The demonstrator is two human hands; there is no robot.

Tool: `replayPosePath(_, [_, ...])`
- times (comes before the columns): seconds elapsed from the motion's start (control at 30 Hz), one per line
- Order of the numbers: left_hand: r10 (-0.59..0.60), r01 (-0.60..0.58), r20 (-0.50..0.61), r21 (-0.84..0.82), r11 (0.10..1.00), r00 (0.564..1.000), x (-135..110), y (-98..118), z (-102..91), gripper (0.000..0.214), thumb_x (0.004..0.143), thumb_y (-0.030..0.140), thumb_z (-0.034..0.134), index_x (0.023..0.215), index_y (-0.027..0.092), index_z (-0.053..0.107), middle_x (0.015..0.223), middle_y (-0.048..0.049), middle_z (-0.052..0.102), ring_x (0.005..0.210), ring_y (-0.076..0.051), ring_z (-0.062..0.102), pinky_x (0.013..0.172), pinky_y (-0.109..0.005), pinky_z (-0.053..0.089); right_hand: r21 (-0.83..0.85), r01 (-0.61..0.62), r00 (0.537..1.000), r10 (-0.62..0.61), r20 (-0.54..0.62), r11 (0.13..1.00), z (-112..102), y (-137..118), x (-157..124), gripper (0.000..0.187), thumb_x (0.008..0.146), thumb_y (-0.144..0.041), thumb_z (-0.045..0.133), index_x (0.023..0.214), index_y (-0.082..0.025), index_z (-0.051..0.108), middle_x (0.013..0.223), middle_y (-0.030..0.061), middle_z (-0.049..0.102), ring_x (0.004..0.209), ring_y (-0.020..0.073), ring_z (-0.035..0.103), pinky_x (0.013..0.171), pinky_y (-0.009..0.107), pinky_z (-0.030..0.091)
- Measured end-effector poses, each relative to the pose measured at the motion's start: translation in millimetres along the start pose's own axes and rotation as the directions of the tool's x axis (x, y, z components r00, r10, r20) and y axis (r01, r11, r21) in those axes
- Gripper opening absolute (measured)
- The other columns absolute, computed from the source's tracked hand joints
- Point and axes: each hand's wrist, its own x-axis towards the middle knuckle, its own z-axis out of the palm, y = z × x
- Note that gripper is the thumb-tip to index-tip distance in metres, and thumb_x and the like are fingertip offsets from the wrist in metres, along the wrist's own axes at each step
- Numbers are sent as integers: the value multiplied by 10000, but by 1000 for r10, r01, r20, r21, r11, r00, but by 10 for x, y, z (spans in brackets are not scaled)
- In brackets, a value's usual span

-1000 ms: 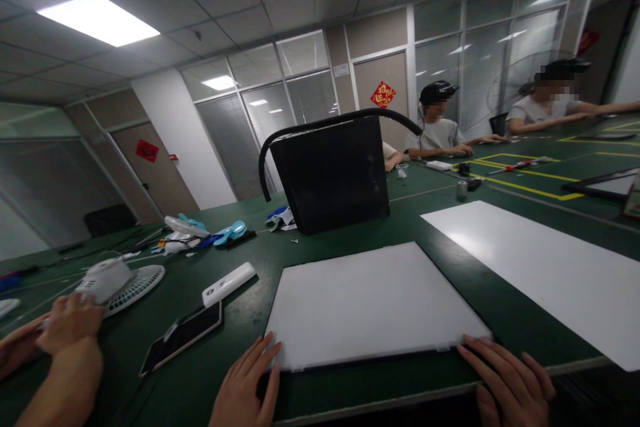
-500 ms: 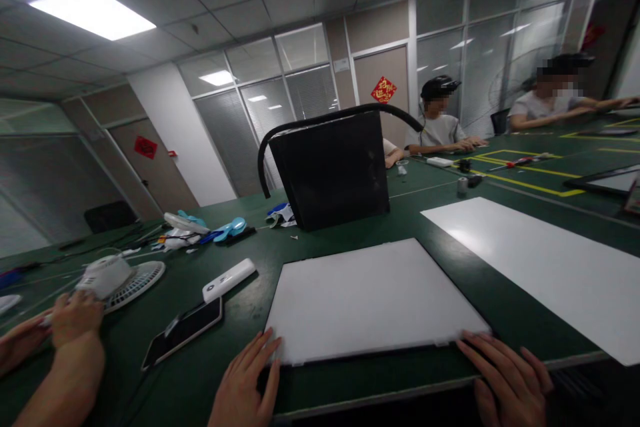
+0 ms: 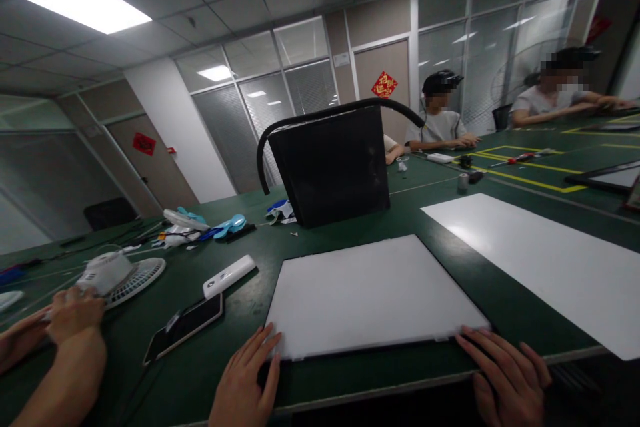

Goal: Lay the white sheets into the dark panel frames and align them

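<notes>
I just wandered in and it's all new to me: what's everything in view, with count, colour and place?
Panel: one, white, near edge of table
Sheet: one, white, right of panel
Box: one, black, beyond panel
Tube: one, black, over box
Phone: one, dark, left of panel
Gadget: one, white, beyond phone
Fan-like part: one, white, far left
Clutter: several, mostly white and blue, back left
Framed panel: one, black and white, right edge
Table: one, green, spanning the foreground
Signs: at least two, red, back doors
Co-workers: at least two, pale shirts, back right
Neighbour's hands: two, bare, far left
Wearer's left hand: one, bare, at panel's near left corner
Wearer's right hand: one, bare, at panel's near right corner
</notes>
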Motion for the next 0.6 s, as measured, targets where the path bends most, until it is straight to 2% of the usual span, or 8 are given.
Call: replayPosePath(0.6, [-8, 8, -3, 1, 1000, 1000, -15, 1, 23, 396, 1070, 507, 488, 1286, 327, 767, 1362, -18, 740, 1214, -298, 740, 973, -524, 674, 3, 5, 1000, -5, 2, 1000, -23, 0, 23, 369, 907, -236, 565, 1239, -198, 721, 1273, 78, 719, 1146, 239, 644, 1270, 482, 227])
